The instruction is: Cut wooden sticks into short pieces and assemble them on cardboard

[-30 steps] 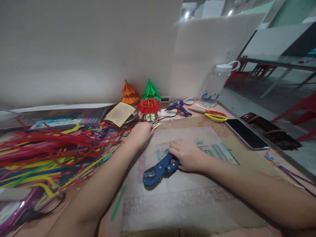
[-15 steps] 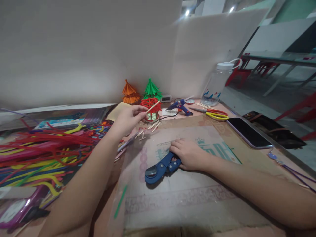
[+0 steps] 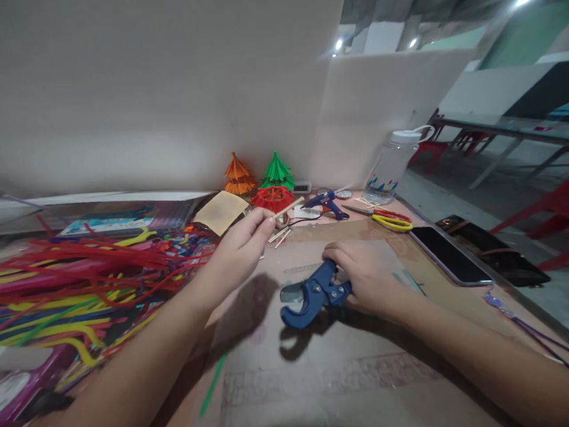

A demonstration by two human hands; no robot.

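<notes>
Between the thumb and fingers of my left hand [image 3: 246, 240] is a thin wooden stick [image 3: 288, 208], its free end pointing up and right. My right hand [image 3: 362, 273] is wrapped round the handles of a blue pipe cutter [image 3: 306, 305], held just above the mat with its jaws spread apart to the left. The two hands are apart, and the stick does not touch the cutter. Behind the left hand, a red pipe-cleaner piece [image 3: 272, 198] sits in front of a green tree [image 3: 276, 172] and an orange tree [image 3: 239, 174]. Short cut sticks [image 3: 280, 235] lie near the left fingertips.
Many coloured pipe cleaners [image 3: 89, 290] cover the left side. A blue glue gun [image 3: 329, 204], scissors [image 3: 386, 218], a phone [image 3: 448, 255] and a water bottle [image 3: 391, 166] stand or lie at the back and right. A beige sponge-like square [image 3: 221, 212] lies behind my left arm.
My right hand has lifted the cutter off the mat and moved right, and its jaws have opened. My left hand with the stick has shifted right and slightly down in view.
</notes>
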